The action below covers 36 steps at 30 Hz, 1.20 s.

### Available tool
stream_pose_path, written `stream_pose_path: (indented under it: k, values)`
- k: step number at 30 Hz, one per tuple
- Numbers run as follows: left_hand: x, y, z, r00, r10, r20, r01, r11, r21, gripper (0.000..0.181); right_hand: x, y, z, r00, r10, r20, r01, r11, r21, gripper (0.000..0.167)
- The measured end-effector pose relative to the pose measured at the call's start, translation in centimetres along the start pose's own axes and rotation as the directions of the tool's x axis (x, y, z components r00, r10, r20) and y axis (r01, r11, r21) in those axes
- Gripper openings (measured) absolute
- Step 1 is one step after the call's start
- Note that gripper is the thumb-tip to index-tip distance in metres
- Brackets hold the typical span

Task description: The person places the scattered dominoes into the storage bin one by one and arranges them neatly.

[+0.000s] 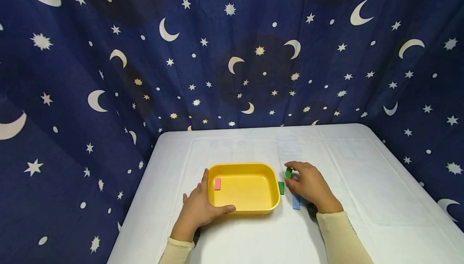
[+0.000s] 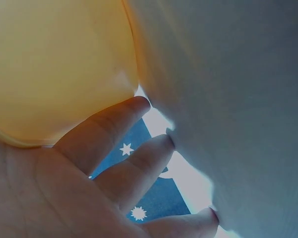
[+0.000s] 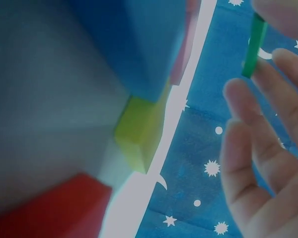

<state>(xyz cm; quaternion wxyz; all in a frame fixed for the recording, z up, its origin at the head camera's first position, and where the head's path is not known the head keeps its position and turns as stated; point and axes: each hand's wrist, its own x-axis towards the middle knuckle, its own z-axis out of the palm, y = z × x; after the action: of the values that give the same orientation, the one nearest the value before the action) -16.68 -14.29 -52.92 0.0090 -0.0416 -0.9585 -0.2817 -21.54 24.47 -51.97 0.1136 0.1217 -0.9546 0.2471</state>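
Note:
A yellow plastic tray [image 1: 253, 212] stands on the table with a pink block [image 1: 217, 184] lying inside at its left. My left hand [image 1: 198, 211] touches the tray's left end with fingers stretched along the outer wall; its thumb lies at the front rim. In the left wrist view, those straight fingers [image 2: 107, 130] sit beside the tray [image 2: 59, 64]. Just right of the tray, my right hand [image 1: 308, 182] pinches a green block [image 1: 288, 173] between thumb and finger, raised above the table. The right wrist view shows this green block [image 3: 255, 47] edge-on. Another green block [image 1: 281, 188] lies against the tray's right side.
Blue blocks [image 1: 296, 202] lie under and in front of the right hand, which partly hides them. The right wrist view also shows a yellow block [image 3: 139, 131], a red block [image 3: 54, 210] and a pink one [image 3: 185, 54]. A starry curtain [image 1: 217, 54] surrounds the white-covered table [image 1: 380, 199].

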Motion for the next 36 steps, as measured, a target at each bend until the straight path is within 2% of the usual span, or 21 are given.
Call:
stream_pose_path:
  k: [8,18,27,36]
  values:
    - [-0.2,-0.1,-0.1,1.0,-0.002,-0.003,0.002,1.0,0.003,0.159,0.0,-0.6,0.2,0.995,-0.053,-0.089,0.054,0.998,0.009,0.052]
    - [-0.1,-0.2,0.2,1.0,0.0,-0.019,0.0,1.0,-0.001,0.158,0.2,-1.4,0.0,0.974,-0.139,-0.18,0.142,0.99,0.005,0.052]
    - [-0.1,-0.1,0.3,1.0,0.005,-0.023,-0.005,1.0,-0.001,0.158,1.0,-2.2,-0.1,0.961,-0.197,-0.194,0.203,0.979,0.007,0.052]
    - [0.0,-0.2,0.3,1.0,0.002,-0.013,-0.002,1.0,0.017,0.158,2.0,-3.9,-0.7,0.953,-0.229,-0.199,0.239,0.971,0.024,0.05]
